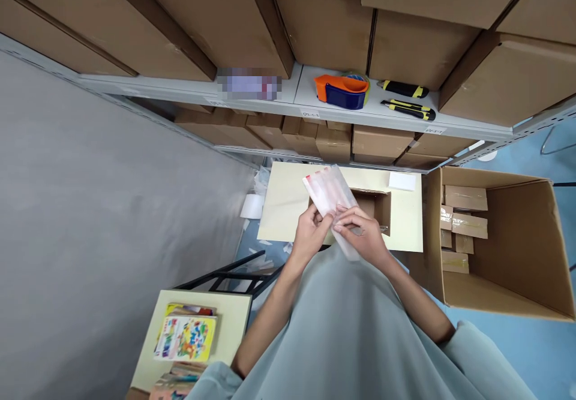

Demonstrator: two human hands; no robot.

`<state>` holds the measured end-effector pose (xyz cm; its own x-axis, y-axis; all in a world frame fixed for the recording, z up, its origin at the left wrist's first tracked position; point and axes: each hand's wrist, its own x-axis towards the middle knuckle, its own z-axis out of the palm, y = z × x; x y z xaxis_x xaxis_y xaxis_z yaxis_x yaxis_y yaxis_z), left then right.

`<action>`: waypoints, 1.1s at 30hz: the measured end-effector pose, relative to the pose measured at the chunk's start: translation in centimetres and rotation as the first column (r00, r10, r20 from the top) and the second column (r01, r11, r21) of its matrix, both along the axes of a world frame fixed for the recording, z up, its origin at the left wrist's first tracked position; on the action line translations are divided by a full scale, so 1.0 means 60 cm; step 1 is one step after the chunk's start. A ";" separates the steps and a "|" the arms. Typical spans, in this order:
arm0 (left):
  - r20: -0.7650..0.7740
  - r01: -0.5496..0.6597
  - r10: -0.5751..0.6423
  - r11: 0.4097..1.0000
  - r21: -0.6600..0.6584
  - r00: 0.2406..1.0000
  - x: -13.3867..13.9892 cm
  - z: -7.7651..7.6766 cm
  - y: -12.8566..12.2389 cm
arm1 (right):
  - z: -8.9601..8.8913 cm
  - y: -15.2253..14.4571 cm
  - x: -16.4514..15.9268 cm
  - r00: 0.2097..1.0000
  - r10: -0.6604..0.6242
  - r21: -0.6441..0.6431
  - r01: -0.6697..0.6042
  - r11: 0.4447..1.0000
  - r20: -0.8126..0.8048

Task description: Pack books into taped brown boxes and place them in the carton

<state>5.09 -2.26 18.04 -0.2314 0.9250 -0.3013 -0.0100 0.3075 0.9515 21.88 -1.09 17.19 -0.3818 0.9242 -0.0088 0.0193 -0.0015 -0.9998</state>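
A flat, milky translucent plastic bag (328, 189) with red marks along its far edge is held up in front of my body. My left hand (310, 230) pinches its left side between thumb and fingers. On the other side, my right hand (363, 235) has its fingers closed on the bag near the middle, close to my left fingertips. What lies inside the bag, if anything, I cannot make out. Behind and below it, an open cardboard box (384, 213) rests on the pale yellow table (283, 205), partly covered by the bag and my right hand.
A large open carton (508, 238) with several small taped boxes stands right of the table. The shelf ahead bears cardboard boxes (324, 28), an orange-and-blue tape dispenser (344, 92) and two utility knives (407, 109). Books (186, 337) lie on a side table lower left; a wall (103, 208) is beyond.
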 end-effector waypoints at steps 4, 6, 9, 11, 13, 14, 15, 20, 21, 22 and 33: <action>0.066 0.009 -0.004 0.998 -0.066 0.998 -0.007 -0.021 0.003 | -0.006 0.015 0.012 0.987 -0.066 0.072 0.056 0.996 0.150; 0.100 0.026 -0.018 0.996 -0.080 0.995 -0.012 -0.029 0.003 | -0.017 0.031 0.028 0.957 -0.149 0.062 0.138 0.989 0.248; 0.167 0.081 -0.068 0.994 -0.068 0.984 -0.023 -0.034 0.000 | -0.041 0.060 0.059 0.934 -0.202 -0.090 0.237 0.967 0.294; 0.211 0.128 -0.115 0.991 -0.049 0.971 -0.032 -0.034 0.000 | -0.053 0.078 0.081 0.965 -0.134 -0.257 0.192 0.947 0.227; 0.241 0.179 -0.166 0.983 -0.033 0.956 -0.042 -0.035 0.001 | -0.055 0.090 0.100 0.987 -0.039 -0.374 0.094 0.922 0.153; 0.253 0.201 -0.188 0.979 -0.030 0.949 -0.047 -0.037 0.003 | -0.051 0.094 0.108 0.991 0.003 -0.408 0.051 0.911 0.132; 0.265 0.220 -0.204 0.975 -0.032 0.943 -0.051 -0.040 0.006 | -0.046 0.095 0.113 0.993 0.032 -0.429 0.021 0.903 0.116; 0.195 0.203 -0.188 0.977 -0.058 0.963 -0.059 -0.080 0.026 | -0.011 0.090 0.111 0.996 0.037 -0.390 0.000 0.921 0.087; 0.161 0.176 -0.166 0.983 -0.052 0.973 -0.058 -0.090 0.029 | -0.006 0.089 0.107 0.995 0.034 -0.354 0.003 0.935 0.098; 0.133 0.148 -0.142 0.988 -0.043 0.981 -0.055 -0.099 0.031 | -0.001 0.088 0.102 0.993 0.032 -0.309 0.006 0.951 0.117; 0.057 0.003 0.003 0.994 -0.111 0.998 -0.034 -0.116 0.021 | 0.088 0.066 0.079 0.772 -0.057 0.173 -0.069 0.982 0.633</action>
<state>3.07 -0.99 11.07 -0.2107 0.8852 -0.4148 -0.0632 0.4111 0.9094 26.63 2.87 22.48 -0.3530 0.9314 -0.0881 0.6470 0.1750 -0.7421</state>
